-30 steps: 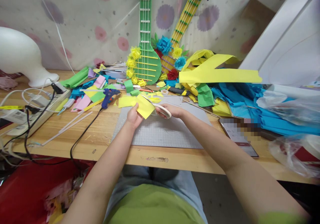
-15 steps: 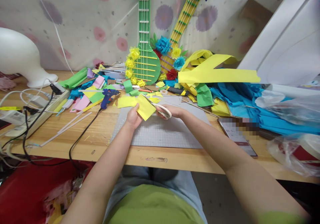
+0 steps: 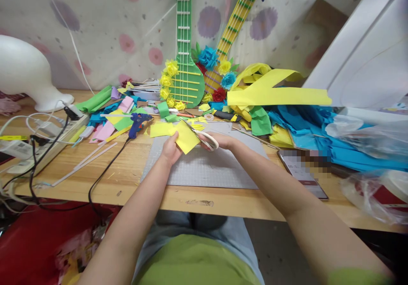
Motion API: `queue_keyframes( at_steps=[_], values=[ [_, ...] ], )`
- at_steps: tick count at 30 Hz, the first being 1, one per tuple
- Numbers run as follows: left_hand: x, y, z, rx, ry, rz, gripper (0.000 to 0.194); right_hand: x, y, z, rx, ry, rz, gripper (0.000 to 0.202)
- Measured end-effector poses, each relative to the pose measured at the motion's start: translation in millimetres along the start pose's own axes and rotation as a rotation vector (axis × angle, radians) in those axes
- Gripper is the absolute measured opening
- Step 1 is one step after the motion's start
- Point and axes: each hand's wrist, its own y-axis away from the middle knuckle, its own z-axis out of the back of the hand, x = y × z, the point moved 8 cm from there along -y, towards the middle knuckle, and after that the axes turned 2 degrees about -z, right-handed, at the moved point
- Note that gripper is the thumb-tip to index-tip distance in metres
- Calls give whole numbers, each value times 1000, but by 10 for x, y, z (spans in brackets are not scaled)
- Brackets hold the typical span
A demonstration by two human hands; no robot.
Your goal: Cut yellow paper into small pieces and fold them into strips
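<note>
Head view. A square of yellow paper point(image 3: 187, 138) is held above the cutting mat point(image 3: 208, 170), pinched near its left edge between the thumb and fingers of the left hand point(image 3: 171, 149); the opposite edge is thereby left free for the blades. The scissors point(image 3: 208, 139) are gripped by their white handles, around which the fingers of the right hand point(image 3: 219, 141) are closed, and the blades are laid along the upper right edge of the paper, presumably so that a narrow strip can be trimmed or a cut shaped. Whether the paper is engaged between the blades cannot be told. A second yellow piece point(image 3: 160, 129) is placed just beside the left hand, probably for easy reach. The glue gun point(image 3: 138, 123) is set to the left, apart from the mat, an arrangement by which the cutting area is likely kept unobstructed.
</note>
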Motion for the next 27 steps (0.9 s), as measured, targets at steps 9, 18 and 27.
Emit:
queue_keyframes(
  at_steps=[9,18,27],
  values=[
    [-11,16,-24,9,3,-13,35,-42,-18,14,-39,-54,0,52],
    [-6,4,-11,9,1,-11,37,-72,-27,27,-68,-38,-11,50],
    [-104,56,-86,36,47,-28,39,60,339,162,-1,57,54,57]
  ],
)
